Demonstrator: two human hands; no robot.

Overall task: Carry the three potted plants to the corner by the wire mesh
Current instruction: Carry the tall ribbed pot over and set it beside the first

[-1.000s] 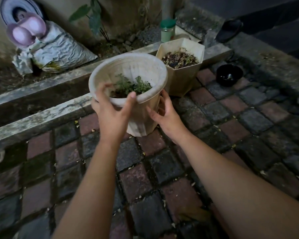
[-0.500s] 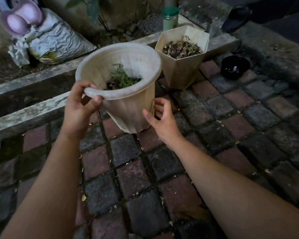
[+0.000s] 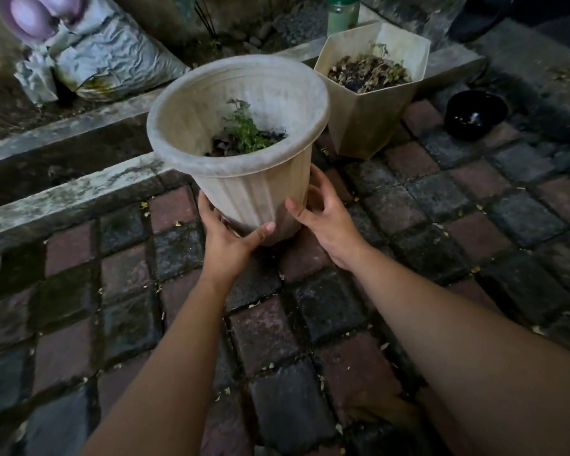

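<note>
A: Head view: dark, uneven brick paving (image 3: pixel 264 337) underfoot. Trouble?
B: Possibly; a stumble drops everything. The round pot (image 3: pixel 254 192) hangs low over it, beside the concrete kerb (image 3: pixel 79 192).
A: And the hexagonal pot (image 3: pixel 366 126) just behind?
B: A swing could clip it. 2 hands grip only the narrow base: left hand (image 3: pixel 226 245) cupped beneath, right hand (image 3: pixel 326 225) curled round the lower wall. It looks top-heavy, so the seedling (image 3: pixel 244 130) could spill.

Home yard: brick paving (image 3: pixel 326 317), concrete curb (image 3: pixel 79 189), pots.
</note>
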